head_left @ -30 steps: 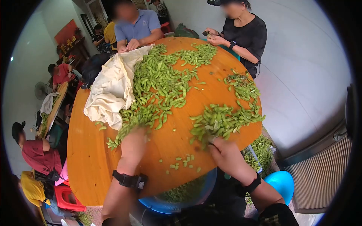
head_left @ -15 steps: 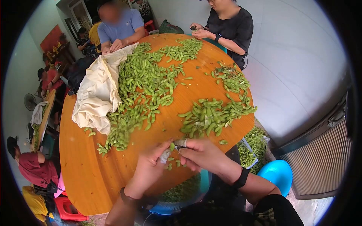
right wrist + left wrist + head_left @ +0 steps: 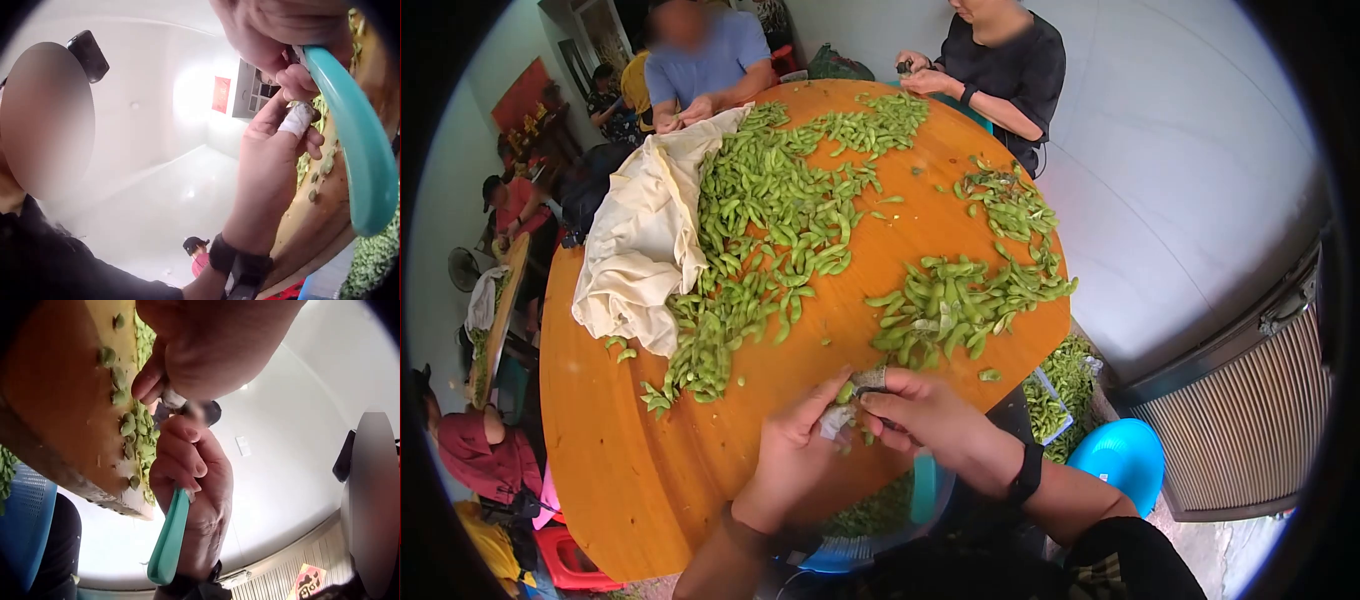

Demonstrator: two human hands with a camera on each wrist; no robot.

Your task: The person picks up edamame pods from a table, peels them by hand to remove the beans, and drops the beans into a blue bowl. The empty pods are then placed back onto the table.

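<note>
Both hands meet over the table's near edge. The left hand (image 3: 793, 450), with a white wrap (image 3: 295, 120) on one digit, pinches a green pod (image 3: 845, 393) in the head view. Close against it, the right hand (image 3: 935, 420) grips a tool whose long teal handle (image 3: 353, 131) sticks out of the fist in the right wrist view. The tool's tip is hidden between the fingers. Small green pieces (image 3: 128, 424) lie on the wooden table (image 3: 69, 381) beside the hands in the left wrist view.
Pod heaps (image 3: 770, 210) and a cream cloth (image 3: 645, 240) cover the table's left side; another heap (image 3: 960, 305) lies at right. Below the near edge is a blue basin (image 3: 840, 552). A blue bowl (image 3: 1122, 465) stands at lower right. Two people sit across the table.
The left hand has moved from the left heap and the right hand from the right heap, coming together at the near edge, a pod between them. The head view has shifted slightly.
</note>
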